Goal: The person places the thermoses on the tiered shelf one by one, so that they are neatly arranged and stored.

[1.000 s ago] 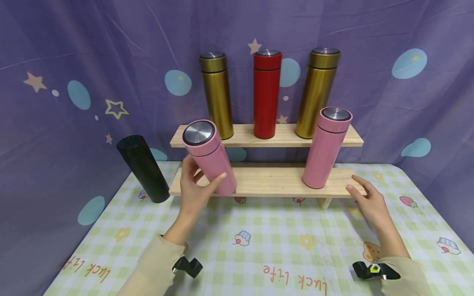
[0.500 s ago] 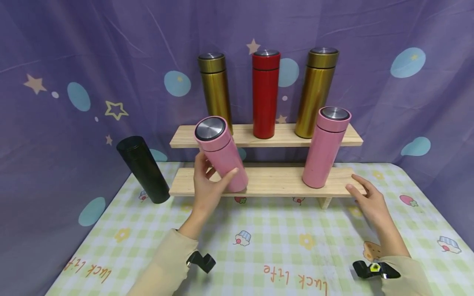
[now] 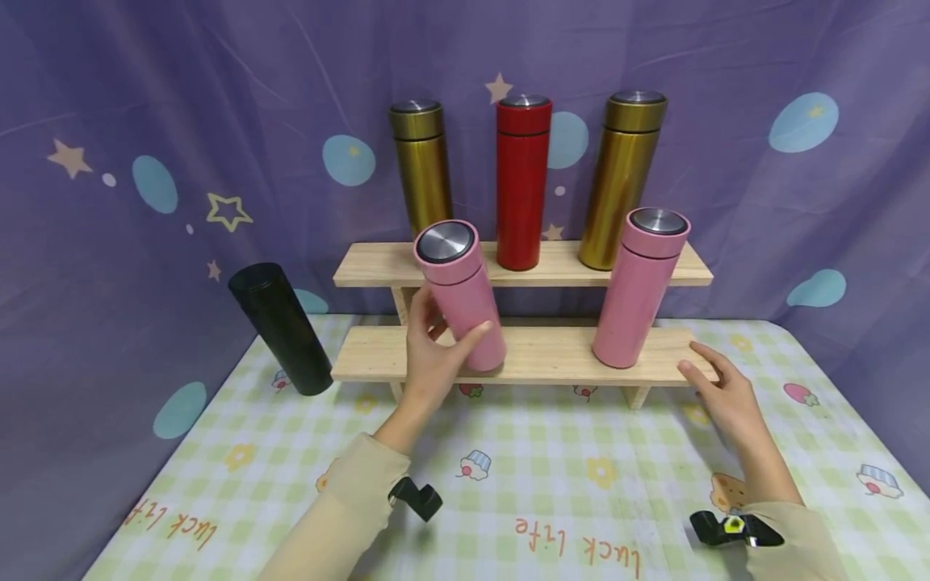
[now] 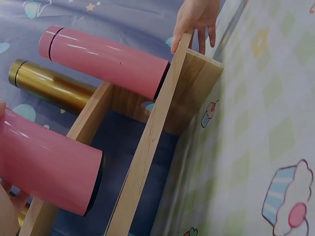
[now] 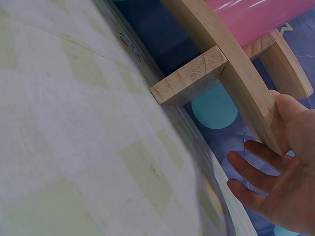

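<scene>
My left hand (image 3: 436,355) grips a pink thermos bottle (image 3: 468,303) with a steel-topped lid, thumb across its front and fingers behind. The bottle leans left over the lower board (image 3: 548,355) of a two-tier wooden shelf. In the left wrist view a gap shows between the held bottle's base (image 4: 93,184) and that board's edge. At the board's right end, my right hand (image 3: 730,399) holds the corner; the right wrist view has its thumb against the wood (image 5: 256,108) and the other fingers past the end. Another pink thermos bottle (image 3: 641,294) stands on the board's right part.
On the upper board (image 3: 479,270) stand a red thermos bottle (image 3: 523,186) and two gold ones, the left gold bottle (image 3: 423,173) partly behind the held one. A black bottle (image 3: 282,331) stands left of the shelf on the checked tablecloth (image 3: 538,444). A purple curtain (image 3: 276,97) hangs behind.
My left hand has carried the pink thermos bottle rightward along the lower board, from its left end towards the middle. The right hand stays on the shelf's end.
</scene>
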Available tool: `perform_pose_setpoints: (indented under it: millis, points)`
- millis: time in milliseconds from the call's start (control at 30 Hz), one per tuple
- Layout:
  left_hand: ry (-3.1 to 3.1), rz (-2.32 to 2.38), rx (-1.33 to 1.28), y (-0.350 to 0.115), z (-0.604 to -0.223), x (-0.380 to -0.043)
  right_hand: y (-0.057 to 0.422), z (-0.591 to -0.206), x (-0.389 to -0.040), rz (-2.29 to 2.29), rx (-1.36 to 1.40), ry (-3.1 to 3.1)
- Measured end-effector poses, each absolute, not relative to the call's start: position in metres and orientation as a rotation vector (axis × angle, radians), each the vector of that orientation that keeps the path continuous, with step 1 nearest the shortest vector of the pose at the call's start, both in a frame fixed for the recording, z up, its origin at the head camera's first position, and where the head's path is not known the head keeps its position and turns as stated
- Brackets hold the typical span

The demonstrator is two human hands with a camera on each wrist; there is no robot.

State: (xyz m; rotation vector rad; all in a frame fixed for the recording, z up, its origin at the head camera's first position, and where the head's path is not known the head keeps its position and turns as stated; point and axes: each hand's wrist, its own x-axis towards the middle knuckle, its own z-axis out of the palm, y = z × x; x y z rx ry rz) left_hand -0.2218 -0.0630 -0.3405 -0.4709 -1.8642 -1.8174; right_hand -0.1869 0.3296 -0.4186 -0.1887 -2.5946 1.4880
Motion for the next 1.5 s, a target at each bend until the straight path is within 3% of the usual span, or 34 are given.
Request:
perform_pose_setpoints:
  millis: [1500]
  points:
    - [-2.142, -1.775, -0.496, -0.012, -0.334, -0.256, 0.332, -0.421, -0.187, 1.48, -0.16, -2.6]
